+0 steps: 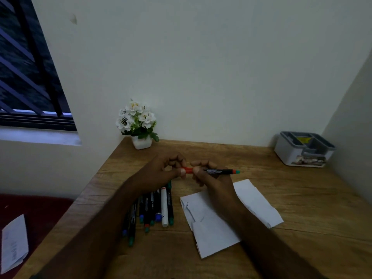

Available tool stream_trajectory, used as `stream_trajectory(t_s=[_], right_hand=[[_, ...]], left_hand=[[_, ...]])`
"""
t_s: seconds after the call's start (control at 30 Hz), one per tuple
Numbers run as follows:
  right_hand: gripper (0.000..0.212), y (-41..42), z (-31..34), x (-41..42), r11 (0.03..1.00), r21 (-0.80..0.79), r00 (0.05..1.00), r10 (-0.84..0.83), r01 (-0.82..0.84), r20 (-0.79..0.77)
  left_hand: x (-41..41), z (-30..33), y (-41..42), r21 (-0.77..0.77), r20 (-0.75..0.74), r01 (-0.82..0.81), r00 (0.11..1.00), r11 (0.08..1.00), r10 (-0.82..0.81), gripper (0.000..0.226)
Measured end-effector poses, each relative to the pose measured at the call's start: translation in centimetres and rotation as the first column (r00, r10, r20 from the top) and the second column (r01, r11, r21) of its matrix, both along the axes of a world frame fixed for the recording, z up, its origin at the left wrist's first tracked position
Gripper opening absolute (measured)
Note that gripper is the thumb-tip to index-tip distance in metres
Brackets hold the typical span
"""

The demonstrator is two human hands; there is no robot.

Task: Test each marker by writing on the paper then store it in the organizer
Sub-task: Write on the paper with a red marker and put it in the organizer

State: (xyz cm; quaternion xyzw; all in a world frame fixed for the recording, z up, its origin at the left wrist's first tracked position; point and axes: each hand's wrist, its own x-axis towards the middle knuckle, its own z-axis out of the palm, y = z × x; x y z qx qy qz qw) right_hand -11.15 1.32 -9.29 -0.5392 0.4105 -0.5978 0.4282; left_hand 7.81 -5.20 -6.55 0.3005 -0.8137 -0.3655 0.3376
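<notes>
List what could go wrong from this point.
1. Both hands hold the marker in the air: the left hand pinches its red cap end, the right hand grips the barrel. If the cap pops off suddenly, it may drop among the loose markers.
2. The paper is creased and unheld, so it may slide while writing.
</notes>
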Motion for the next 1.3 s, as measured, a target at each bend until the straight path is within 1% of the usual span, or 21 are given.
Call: stream_trajectory(t_s=[0.07, 0.13, 0.23, 0.3, 0.4, 0.47, 0.57, 0.7, 0.8, 0.9, 1.03, 1.1, 1.13, 1.17, 1.2, 1.23, 1.3], right_hand=[[0.019, -0.1, 0.2, 0.0, 0.999, 0.031, 0.999, -0.011, 0.01, 0.05], [0.019, -0.1, 0.4, 0.0, 1.0, 0.019, 0.998, -0.002, 0.001, 0.067], [0.023, -0.1, 1.2, -0.4, 1.0, -0.025, 1.0, 0.012, -0.011, 0.022], [0.023, 0.1, 2.0, -1.0, 0.998, -0.021, 0.998, 0.064, -0.064, -0.01], [0.022, 0.3, 2.8, -1.8, 0.99, -0.017, 0.989, 0.14, -0.141, -0.055], [0.023, 0.3, 2.8, -2.1, 0.99, -0.017, 0.988, 0.142, -0.143, -0.061], [0.027, 0.4, 3.0, -2.5, 0.984, -0.001, 0.982, 0.18, -0.18, -0.054], [0.019, 0.6, 3.4, -3.3, 0.964, 0.001, 0.962, 0.267, -0.268, -0.064], [0.018, 0.7, 3.6, -3.5, 0.949, -0.012, 0.945, 0.313, -0.315, -0.092], [0.014, 0.7, 3.6, -3.4, 0.934, 0.016, 0.934, 0.356, -0.356, -0.022], [0.018, 0.7, 3.5, -3.7, 0.932, 0.022, 0.932, 0.36, -0.361, 0.041], [0.022, 0.5, 3.8, -4.8, 0.948, -0.004, 0.941, 0.318, -0.319, 0.114], [0.028, 0.3, 4.1, -5.5, 0.953, -0.025, 0.94, 0.303, -0.303, 0.16], [0.034, 0.3, 4.3, -6.3, 0.957, -0.044, 0.937, 0.291, -0.288, 0.194], [0.036, 0.3, 4.3, -6.9, 0.963, -0.052, 0.939, 0.271, -0.266, 0.211], [0.035, 0.3, 4.2, -7.2, 0.97, -0.046, 0.946, 0.242, -0.238, 0.215], [0.037, 0.4, 3.6, -7.1, 0.987, 0.004, 0.963, 0.155, -0.16, 0.222]], left_hand=[[-0.7, 0.4, 0.6, -0.016, -0.008, 0.044, 0.999, 0.999, -0.044, 0.011], [-1.4, 0.5, 1.1, -0.024, -0.024, 0.095, 0.995, 0.995, -0.095, 0.007], [-1.9, 0.5, 1.4, 0.028, -0.058, 0.139, 0.989, 0.99, -0.138, 0.011], [-1.7, 0.7, 1.5, 0.081, -0.087, 0.189, 0.979, 0.979, -0.182, 0.012], [-1.6, 1.1, 1.7, 0.118, -0.101, 0.223, 0.972, 0.968, -0.212, 0.023], [-1.7, 1.0, 1.7, 0.129, -0.095, 0.226, 0.972, 0.966, -0.214, 0.021], [-1.8, 1.0, 2.1, 0.188, -0.131, 0.237, 0.968, 0.953, -0.215, 0.02], [-1.8, 1.0, 2.5, 0.237, -0.164, 0.326, 0.942, 0.915, -0.294, 0.025], [-1.5, 0.8, 2.3, 0.25, -0.134, 0.348, 0.937, 0.904, -0.323, 0.024], [-1.5, 0.9, 2.4, 0.26, -0.116, 0.385, 0.923, 0.885, -0.368, 0.021], [-1.2, 1.0, 2.3, 0.306, -0.115, 0.413, 0.911, 0.858, -0.397, 0.031], [-0.5, 1.1, 2.2, 0.333, -0.107, 0.389, 0.921, 0.859, -0.376, 0.039], [-0.1, 1.1, 2.1, 0.344, -0.1, 0.349, 0.937, 0.872, -0.336, 0.043], [0.2, 1.2, 2.0, 0.347, -0.104, 0.295, 0.955, 0.89, -0.277, 0.042], [0.3, 1.3, 2.0, 0.336, -0.106, 0.233, 0.972, 0.913, -0.209, 0.039], [0.2, 1.5, 2.0, 0.302, -0.092, 0.164, 0.985, 0.939, -0.143, 0.033], [-0.7, 1.5, 2.2, 0.173, 0.018, 0.039, 0.999, 0.984, -0.043, 0.021]])
